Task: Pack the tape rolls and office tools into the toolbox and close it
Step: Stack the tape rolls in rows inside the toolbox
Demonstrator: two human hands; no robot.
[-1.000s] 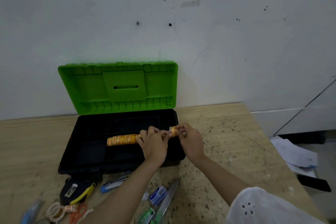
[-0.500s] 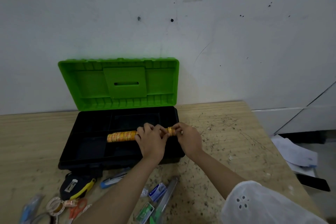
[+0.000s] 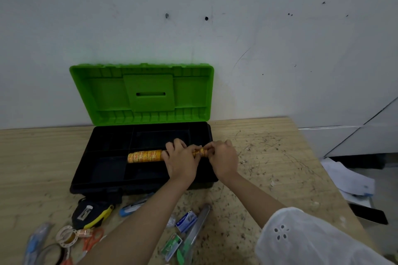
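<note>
Fingers of the left hand (image 3: 181, 164) wrap the orange tape-roll stack (image 3: 144, 156) mid-length; the right hand (image 3: 224, 161) pinches its right end, probably to level it over the open toolbox (image 3: 97, 187), near-right compartment.

The toolbox (image 3: 103, 170) is black with a bright green lid (image 3: 142, 94). Inside it lies a tape stack (image 3: 144, 156), orange-yellow with red print. Before it, a black-and-yellow tape measure (image 3: 90, 214); right of it, a white eyelet sleeve (image 3: 301, 239).

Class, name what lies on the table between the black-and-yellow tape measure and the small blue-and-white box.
Head view: a slim blue-and-silver tool lies between them, and the person's left forearm crosses the same gap.
</note>
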